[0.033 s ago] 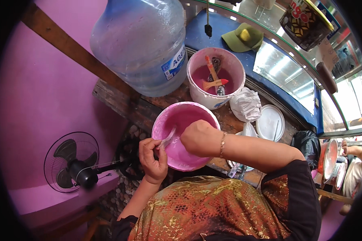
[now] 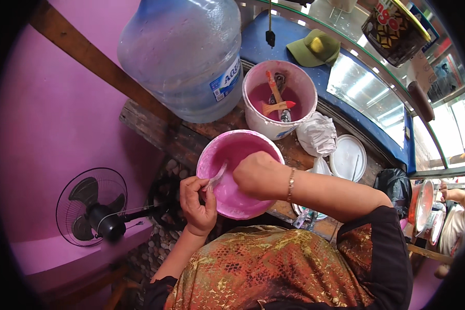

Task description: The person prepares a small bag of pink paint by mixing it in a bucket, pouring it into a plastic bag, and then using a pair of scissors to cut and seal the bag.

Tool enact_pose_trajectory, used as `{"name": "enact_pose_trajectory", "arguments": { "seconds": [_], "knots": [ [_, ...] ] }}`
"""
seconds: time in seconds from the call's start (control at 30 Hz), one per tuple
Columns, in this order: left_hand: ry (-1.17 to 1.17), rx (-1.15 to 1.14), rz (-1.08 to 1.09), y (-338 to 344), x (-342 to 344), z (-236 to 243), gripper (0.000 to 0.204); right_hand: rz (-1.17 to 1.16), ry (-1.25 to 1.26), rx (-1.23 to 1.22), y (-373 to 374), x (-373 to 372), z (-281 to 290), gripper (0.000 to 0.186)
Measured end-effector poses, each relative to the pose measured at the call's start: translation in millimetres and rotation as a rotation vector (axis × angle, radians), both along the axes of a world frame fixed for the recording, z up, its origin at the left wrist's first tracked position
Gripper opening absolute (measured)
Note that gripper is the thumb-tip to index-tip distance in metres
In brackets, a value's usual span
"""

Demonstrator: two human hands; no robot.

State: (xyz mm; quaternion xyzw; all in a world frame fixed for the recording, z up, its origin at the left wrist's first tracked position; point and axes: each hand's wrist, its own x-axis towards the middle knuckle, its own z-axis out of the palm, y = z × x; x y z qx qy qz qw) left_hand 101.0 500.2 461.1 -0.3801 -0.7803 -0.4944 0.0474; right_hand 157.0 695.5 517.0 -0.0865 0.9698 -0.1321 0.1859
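A pink-coated bucket (image 2: 234,140) stands on the wooden bench, pink liquid inside. At its left rim my left hand (image 2: 196,204) pinches a pale, translucent strip (image 2: 219,171) that reaches down inside the bucket. My right hand (image 2: 258,175) is inside the bucket, fingers curled down; whatever they may hold is hidden. Behind stands a white bucket (image 2: 266,126) with pink liquid and several brushes, one with an orange-red handle (image 2: 275,85).
A large water bottle (image 2: 175,57) stands back left on the wooden bench (image 2: 201,133), beside a white bag (image 2: 315,134), round lid (image 2: 346,155) and black bag (image 2: 390,188). A glass case with green cap (image 2: 310,49) lies behind, a fan (image 2: 93,209) left, another person's arm (image 2: 454,194) far right.
My right hand has shifted slightly to the right inside the bucket. The rest looks nearly the same, with a very small shift of the whole view.
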Motion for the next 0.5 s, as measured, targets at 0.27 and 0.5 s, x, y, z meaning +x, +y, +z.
{"name": "enact_pose_trajectory", "arguments": {
  "seconds": [0.27, 0.5],
  "knots": [
    [0.021, 0.040, -0.027, 1, -3, -6, 0.017, -0.139, 0.539, 0.025, 3, -11, -18, 0.013],
    [0.064, 0.077, -0.036, 0, -8, -10, 0.023, -0.096, 0.122, 0.123, -3, -1, -25, 0.013]
  ]
}}
